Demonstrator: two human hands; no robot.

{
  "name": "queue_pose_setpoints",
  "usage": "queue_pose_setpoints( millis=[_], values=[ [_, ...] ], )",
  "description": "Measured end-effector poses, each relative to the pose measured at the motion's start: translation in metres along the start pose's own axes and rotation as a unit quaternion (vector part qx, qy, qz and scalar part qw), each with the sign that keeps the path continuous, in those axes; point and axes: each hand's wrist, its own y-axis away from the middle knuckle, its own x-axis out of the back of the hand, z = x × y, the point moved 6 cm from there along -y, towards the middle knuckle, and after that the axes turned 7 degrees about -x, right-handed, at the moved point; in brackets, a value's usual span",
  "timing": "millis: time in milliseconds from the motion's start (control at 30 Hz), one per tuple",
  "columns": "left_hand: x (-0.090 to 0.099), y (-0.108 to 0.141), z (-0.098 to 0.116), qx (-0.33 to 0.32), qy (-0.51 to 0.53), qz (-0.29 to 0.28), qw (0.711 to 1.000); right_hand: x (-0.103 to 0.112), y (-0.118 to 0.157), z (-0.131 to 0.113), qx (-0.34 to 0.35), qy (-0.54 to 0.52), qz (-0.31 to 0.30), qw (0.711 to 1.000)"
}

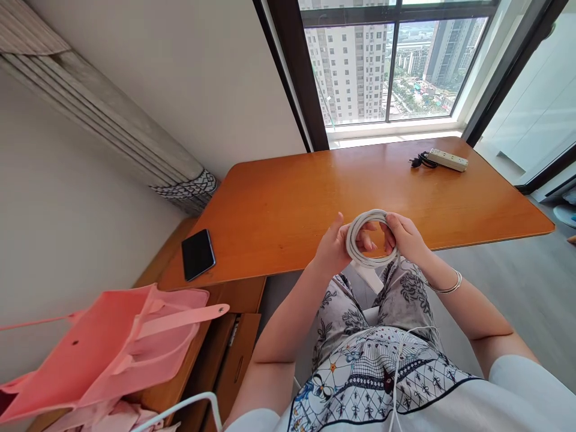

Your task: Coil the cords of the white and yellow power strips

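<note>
Cable coil (353, 243) is in air above my lap, by near edge of table (288, 210). Left hand (335, 246) grasps its left side, fingers reaching through ring; right hand (405, 237) pinches right side. Step, I judge: gathering loops. Next move probably calls for steady hold. Room for moving: between phone (198, 255), near left edge, and power strip (447, 159), far right.

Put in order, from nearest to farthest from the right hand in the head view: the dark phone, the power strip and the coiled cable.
1. Coiled cable: held by the right hand.
2. Power strip: toward the table's far right corner.
3. Dark phone: at the table's left end.
</note>
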Motion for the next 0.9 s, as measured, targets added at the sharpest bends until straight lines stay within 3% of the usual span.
queue_pose_setpoints(
  millis=[167, 333, 467, 633, 733, 900],
  values=[
    [-0.005, 0.007, -0.001, -0.022, 0.009, -0.062, 0.998, 0.001, -0.006, 0.001, -0.029, -0.040, -0.031, 0.998],
    [-0.010, 0.008, 0.000, 0.003, 0.076, -0.039, 0.996, -0.005, -0.008, 0.009, -0.071, -0.092, -0.095, 0.989],
    [-0.010, 0.006, -0.003, 0.023, 0.050, -0.013, 0.998, -0.006, -0.008, 0.018, -0.078, -0.103, -0.084, 0.988],
    [-0.015, 0.009, -0.005, 0.004, 0.060, -0.035, 0.998, -0.006, -0.005, 0.019, -0.056, -0.082, -0.038, 0.994],
    [-0.015, 0.010, -0.005, 0.035, 0.045, -0.045, 0.997, -0.004, -0.002, 0.017, -0.038, -0.051, -0.003, 0.998],
    [-0.013, 0.007, -0.005, 0.104, -0.036, -0.076, 0.991, -0.006, 0.002, 0.015, -0.020, 0.000, -0.019, 1.000]
  ],
)
